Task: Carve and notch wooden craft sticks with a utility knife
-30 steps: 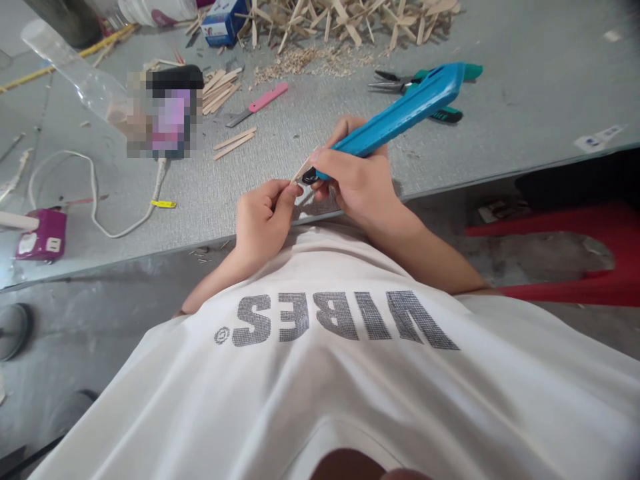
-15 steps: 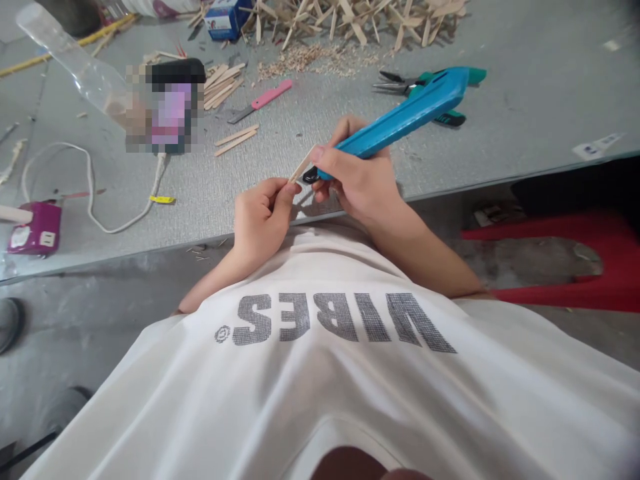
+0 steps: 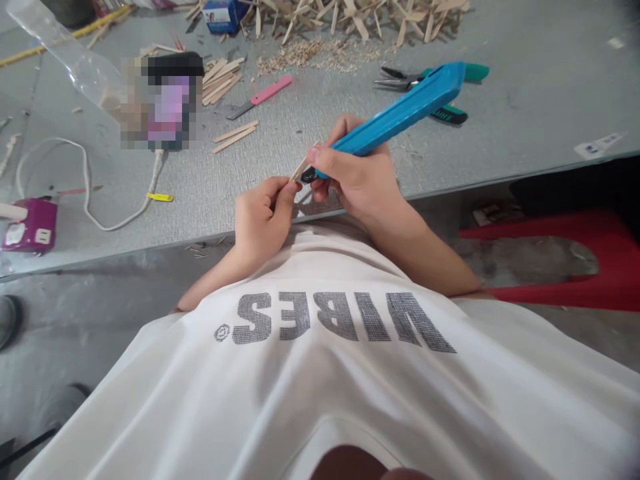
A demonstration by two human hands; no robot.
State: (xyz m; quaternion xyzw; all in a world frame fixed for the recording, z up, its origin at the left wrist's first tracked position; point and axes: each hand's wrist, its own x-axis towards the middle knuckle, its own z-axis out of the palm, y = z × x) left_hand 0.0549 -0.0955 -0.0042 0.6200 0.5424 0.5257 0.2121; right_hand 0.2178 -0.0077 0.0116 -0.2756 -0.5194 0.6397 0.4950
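My left hand point(image 3: 265, 208) pinches the near end of a thin wooden craft stick point(image 3: 301, 168) just over the table's front edge. My right hand point(image 3: 357, 170) is closed around a blue utility knife point(image 3: 400, 115), its handle pointing up and to the right. The knife's black tip sits right beside the stick, and my right thumb rests at the stick's far end. Whether the blade touches the wood I cannot tell. Past my hands lie two loose craft sticks point(image 3: 235, 137) and a pink craft knife point(image 3: 265, 95).
Green-handled pliers point(image 3: 447, 115) lie beyond the blue knife. At the back are wood shavings point(image 3: 310, 57), a heap of joined sticks point(image 3: 360, 20) and a blue box point(image 3: 223, 17). A white cable point(image 3: 90, 193) and purple plug block point(image 3: 31, 225) are left; a red stool point(image 3: 610, 257) stands below right.
Both hands keep their grips on the stick and the knife, with only a slight shift between them. The view has moved a little, sliding the tabletop things slightly.
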